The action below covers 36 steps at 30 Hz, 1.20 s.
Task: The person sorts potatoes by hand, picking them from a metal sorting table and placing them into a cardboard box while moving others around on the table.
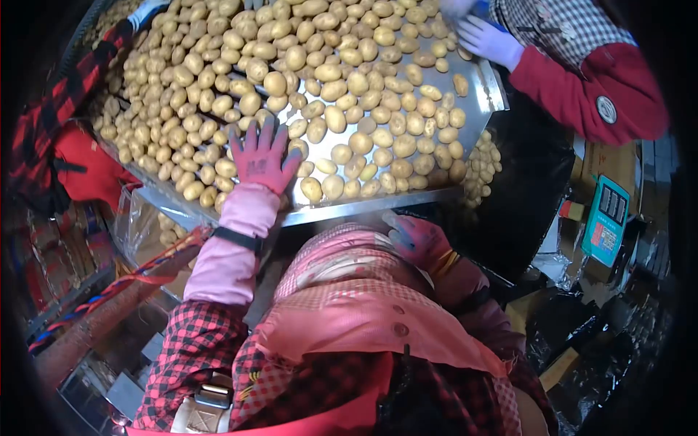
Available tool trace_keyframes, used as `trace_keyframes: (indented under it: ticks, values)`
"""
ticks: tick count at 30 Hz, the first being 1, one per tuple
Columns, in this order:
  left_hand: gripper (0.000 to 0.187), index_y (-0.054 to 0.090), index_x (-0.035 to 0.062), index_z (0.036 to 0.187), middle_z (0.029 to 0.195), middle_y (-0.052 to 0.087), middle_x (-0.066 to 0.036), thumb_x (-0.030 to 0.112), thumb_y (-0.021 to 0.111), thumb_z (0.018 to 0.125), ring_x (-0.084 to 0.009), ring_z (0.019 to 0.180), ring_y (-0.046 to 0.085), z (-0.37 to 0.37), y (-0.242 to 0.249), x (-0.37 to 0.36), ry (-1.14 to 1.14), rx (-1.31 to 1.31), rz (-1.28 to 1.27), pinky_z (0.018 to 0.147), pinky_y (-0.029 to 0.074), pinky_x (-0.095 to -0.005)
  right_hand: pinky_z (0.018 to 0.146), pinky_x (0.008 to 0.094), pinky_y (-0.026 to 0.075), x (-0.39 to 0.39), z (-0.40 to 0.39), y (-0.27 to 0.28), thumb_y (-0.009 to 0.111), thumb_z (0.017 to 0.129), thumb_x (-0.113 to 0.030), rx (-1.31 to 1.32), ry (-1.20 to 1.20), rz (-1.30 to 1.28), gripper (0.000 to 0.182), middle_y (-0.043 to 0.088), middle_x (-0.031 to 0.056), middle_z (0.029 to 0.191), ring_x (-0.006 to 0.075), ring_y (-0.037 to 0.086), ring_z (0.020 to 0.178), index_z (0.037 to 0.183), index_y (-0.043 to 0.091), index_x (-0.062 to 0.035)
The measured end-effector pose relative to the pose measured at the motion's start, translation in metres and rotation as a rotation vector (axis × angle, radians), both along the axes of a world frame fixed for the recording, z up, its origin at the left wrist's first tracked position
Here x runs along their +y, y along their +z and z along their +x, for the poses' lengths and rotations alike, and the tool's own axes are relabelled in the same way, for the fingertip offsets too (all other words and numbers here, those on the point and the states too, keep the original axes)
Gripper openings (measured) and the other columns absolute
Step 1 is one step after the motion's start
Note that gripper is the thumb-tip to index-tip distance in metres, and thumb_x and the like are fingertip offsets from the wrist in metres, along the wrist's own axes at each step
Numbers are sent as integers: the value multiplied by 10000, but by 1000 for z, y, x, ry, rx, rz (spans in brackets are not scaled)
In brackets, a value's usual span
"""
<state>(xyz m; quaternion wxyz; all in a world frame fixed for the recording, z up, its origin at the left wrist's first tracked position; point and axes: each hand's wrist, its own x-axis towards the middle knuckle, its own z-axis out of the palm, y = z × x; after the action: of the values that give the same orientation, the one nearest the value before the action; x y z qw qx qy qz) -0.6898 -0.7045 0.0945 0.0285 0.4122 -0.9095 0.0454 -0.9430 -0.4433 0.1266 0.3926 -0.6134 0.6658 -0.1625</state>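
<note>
Many potatoes (334,120) cover a metal sorting table (363,206). My left hand (265,158), in a pink glove with grey fingertips, lies spread on the potatoes near the table's front edge, palm down. My right hand (416,238), in a similar glove, is lower, beside the pink apron (356,305) and just in front of the table edge. Its fingers look blurred and partly curled, and whether it holds anything cannot be made out.
At the upper right, a co-worker's purple-gloved hand (491,40) reaches over the table. Another co-worker's checked sleeve (73,91) is at the left. A black sheet (531,182), a green card with a code (606,220) and a red pipe with cables (109,320) flank the table.
</note>
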Motion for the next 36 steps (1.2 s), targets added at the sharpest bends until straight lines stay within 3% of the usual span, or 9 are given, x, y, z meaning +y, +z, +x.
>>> trace_keyframes:
  ticks: [9, 17, 21, 24, 27, 30, 33, 35, 36]
  values:
    - [586, 506, 119, 1384, 1432, 429, -208, 278, 649, 839, -381, 1322, 408, 90, 0, 82, 131, 334, 345, 1124, 203, -588, 735, 416, 546, -49, -2, -44, 596, 843, -190, 426, -48, -535, 320, 640, 78, 1108, 274, 670, 880, 1162, 590, -159]
    - [456, 563, 43, 1308, 1283, 594, -197, 122, 638, 865, -374, 1231, 524, 95, 26, 102, 74, 570, 399, 1084, 365, -477, 856, 434, 521, -153, 21, -42, 680, 853, -344, 630, 204, 243, 475, 594, 83, 1208, 286, 618, 1093, 1276, 519, -199]
    - [451, 543, 20, 1341, 1343, 565, -180, 81, 624, 902, -295, 1309, 480, 94, 24, 114, 167, 808, 842, 1021, 447, -363, 894, 433, 505, -162, 30, -38, 699, 826, -404, 634, 143, 297, 522, 580, 103, 1245, 290, 593, 1134, 1268, 549, -172]
    - [565, 404, 13, 1447, 1371, 538, -143, 186, 609, 950, -259, 1222, 542, 63, 23, 126, 387, 1373, 1624, 1048, 408, -365, 877, 429, 511, -130, 30, -52, 702, 816, -423, 417, -327, -22, 469, 628, 100, 1173, 290, 610, 1118, 1189, 609, -152]
    - [531, 400, -11, 1424, 1354, 537, -126, 233, 566, 983, -239, 1178, 562, 38, 16, 128, 286, 1482, 1977, 1026, 426, -360, 899, 412, 503, -95, 66, -43, 699, 815, -397, -300, -100, 10, 460, 668, 152, 1123, 345, 633, 1025, 1168, 653, -107]
    - [407, 525, 18, 1316, 1277, 583, -115, 238, 564, 977, -235, 1162, 571, 48, 43, 116, -156, 1309, 1646, 1004, 451, -383, 865, 361, 500, -97, 82, -6, 668, 860, -324, -129, -138, -178, 396, 680, 163, 1071, 285, 657, 971, 1174, 668, -83]
    - [416, 552, 38, 1285, 1156, 634, -115, 300, 591, 964, -199, 1064, 609, 121, 30, 130, -315, 923, 747, 929, 486, -350, 875, 408, 499, -104, 54, -16, 653, 870, -307, 3, -132, -244, 396, 661, 165, 1101, 346, 635, 1010, 1199, 639, -87]
    - [404, 551, 66, 1297, 1100, 644, -108, 270, 614, 954, -182, 1007, 620, 182, -34, 153, 71, 1686, 1702, 888, 500, -322, 903, 406, 492, -96, 47, -26, 688, 837, -284, 97, -135, -291, 455, 661, 170, 1122, 346, 629, 1036, 1243, 624, -88]
    - [398, 543, 62, 1307, 1098, 647, -109, 249, 601, 961, -175, 999, 620, 209, -26, 163, 278, 1748, 1621, 871, 504, -313, 925, 405, 485, -94, 43, -42, 686, 838, -283, 62, -80, -301, 453, 654, 179, 1157, 334, 628, 1065, 1233, 628, -68]
